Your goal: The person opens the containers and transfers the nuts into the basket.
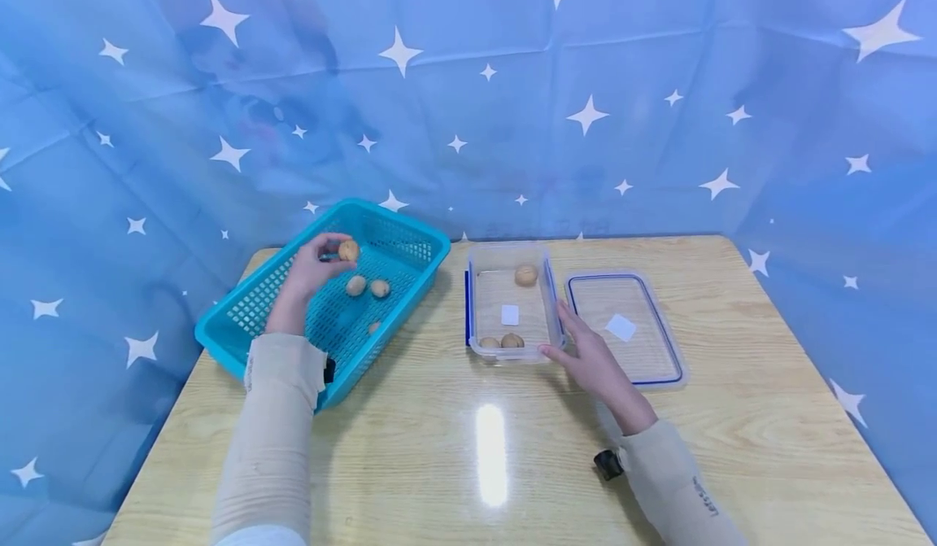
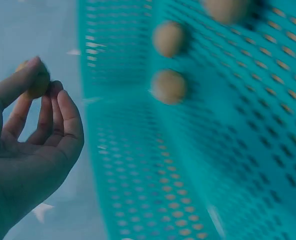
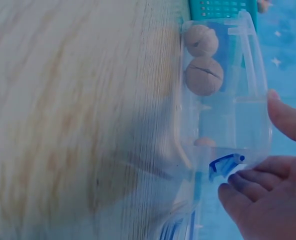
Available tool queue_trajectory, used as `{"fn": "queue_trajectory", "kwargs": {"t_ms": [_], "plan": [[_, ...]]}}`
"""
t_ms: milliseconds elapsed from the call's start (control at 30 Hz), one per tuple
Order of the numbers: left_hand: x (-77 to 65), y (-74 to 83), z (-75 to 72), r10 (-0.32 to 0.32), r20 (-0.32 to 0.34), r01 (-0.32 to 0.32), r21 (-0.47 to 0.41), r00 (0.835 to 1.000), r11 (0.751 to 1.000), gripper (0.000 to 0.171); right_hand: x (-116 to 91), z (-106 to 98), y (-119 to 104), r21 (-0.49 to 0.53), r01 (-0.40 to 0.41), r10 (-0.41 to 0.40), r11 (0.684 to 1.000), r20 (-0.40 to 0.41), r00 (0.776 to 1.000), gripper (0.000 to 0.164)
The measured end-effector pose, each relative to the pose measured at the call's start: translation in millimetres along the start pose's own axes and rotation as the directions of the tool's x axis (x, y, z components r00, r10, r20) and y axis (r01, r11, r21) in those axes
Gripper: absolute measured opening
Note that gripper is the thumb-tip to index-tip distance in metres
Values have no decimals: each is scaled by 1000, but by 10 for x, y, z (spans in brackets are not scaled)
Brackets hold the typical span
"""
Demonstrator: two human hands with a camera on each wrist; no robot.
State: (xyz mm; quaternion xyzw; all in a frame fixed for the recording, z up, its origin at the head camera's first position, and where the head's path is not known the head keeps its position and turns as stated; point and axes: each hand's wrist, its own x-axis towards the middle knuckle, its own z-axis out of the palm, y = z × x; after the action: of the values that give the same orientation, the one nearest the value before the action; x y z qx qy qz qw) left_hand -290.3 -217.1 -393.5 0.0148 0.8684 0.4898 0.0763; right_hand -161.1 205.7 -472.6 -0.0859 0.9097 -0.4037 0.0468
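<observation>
In the head view my left hand [image 1: 313, 265] pinches a walnut [image 1: 349, 251] between thumb and fingertips, held above the turquoise basket [image 1: 432, 245]. Inside the basket lie more walnuts [image 1: 355, 286], one partly hidden by the near wall. The left wrist view shows the pinched walnut [image 2: 38, 82] beside the basket's outer side. My right hand [image 1: 591, 360] is at the right side of a clear plastic box [image 1: 486, 286], its fingers extended along the wall and its thumb at the near corner. Three walnuts are in the box, one walnut [image 1: 525, 275] far back and two near the front.
A clear lid [image 1: 655, 342] with a blue seal lies flat on the wooden table [image 1: 410, 448], to the right of the box and partly behind my right hand. White labels show in the box and on the lid. A blue star-patterned curtain [image 1: 498, 123] hangs behind the table.
</observation>
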Motion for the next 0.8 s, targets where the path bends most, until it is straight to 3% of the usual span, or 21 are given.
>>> {"fn": "queue_trajectory", "kwargs": {"t_ms": [133,267,433,600,800], "plan": [[34,-227,89,-58,84,49,105,995,993,51,-3,-2,4,6,-17,17,1000,2,1000,80],[43,-333,145,-124,156,90,211,980,973,48,5,0,11,0,-8,8,1000,14,1000,81],[59,-399,153,-152,235,70,325,960,943,47,17,-22,-17,4,1,-1,1000,7,1000,81],[80,-458,151,-188,292,70,371,938,926,45,23,-28,-20,7,-8,8,1000,19,1000,81],[72,-518,161,-192,320,59,381,928,923,42,31,0,-5,19,-6,5,1000,25,1000,81]]}}
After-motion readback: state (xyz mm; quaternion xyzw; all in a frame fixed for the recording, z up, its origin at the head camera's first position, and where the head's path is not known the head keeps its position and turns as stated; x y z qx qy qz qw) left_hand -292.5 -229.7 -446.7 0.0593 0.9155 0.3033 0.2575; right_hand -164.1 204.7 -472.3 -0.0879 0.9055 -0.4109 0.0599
